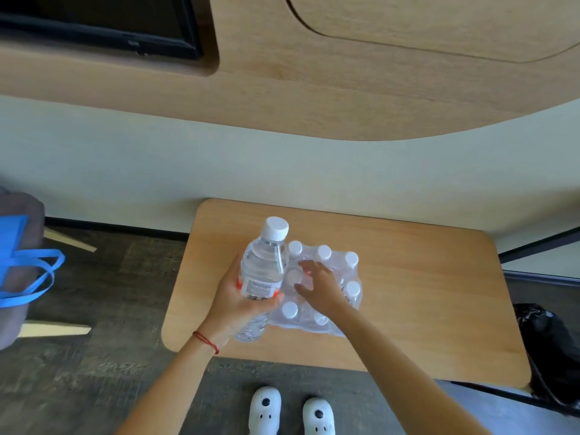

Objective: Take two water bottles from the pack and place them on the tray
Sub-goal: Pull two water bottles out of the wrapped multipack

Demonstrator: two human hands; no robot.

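Observation:
A clear water bottle [263, 271] with a white cap and an orange-and-white label is lifted above the table, and my left hand [241, 299] grips it around the label. The shrink-wrapped pack of bottles [332, 277] lies on the wooden table [423, 293], with several white caps showing through the plastic. My right hand [317, 287] reaches into the pack with its fingers curled around the cap of a second bottle [294, 277] inside; whether it grips that bottle is unclear. No tray is in view.
A grey chair with a blue bag [22, 271] stands at the left. A black bag [546, 350] sits on the floor at the table's right end. My two white shoes [292, 412] are below the table's near edge. A pale wall runs behind.

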